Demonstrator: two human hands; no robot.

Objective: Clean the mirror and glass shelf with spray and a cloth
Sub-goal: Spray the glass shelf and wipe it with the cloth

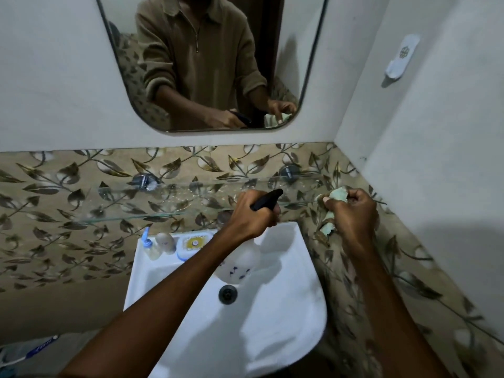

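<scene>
A rounded mirror (212, 64) hangs on the white wall and reflects a person in a tan zip pullover. Below it a clear glass shelf (152, 203) runs along the leaf-patterned tiles on two metal brackets. My left hand (252, 211) grips the black trigger head of a translucent spray bottle (240, 264), its nozzle pointing up-right over the shelf. My right hand (354, 214) holds a crumpled pale green cloth (336, 196) at the shelf's right end.
A white washbasin (286, 309) with a dark drain (227, 294) sits under the shelf. On its back rim stand a small blue-capped bottle (148, 245), a beige bottle (165, 242) and a soap dish (193, 244). A white holder (402, 57) hangs on the right wall. Toothbrushes (30, 350) lie lower left.
</scene>
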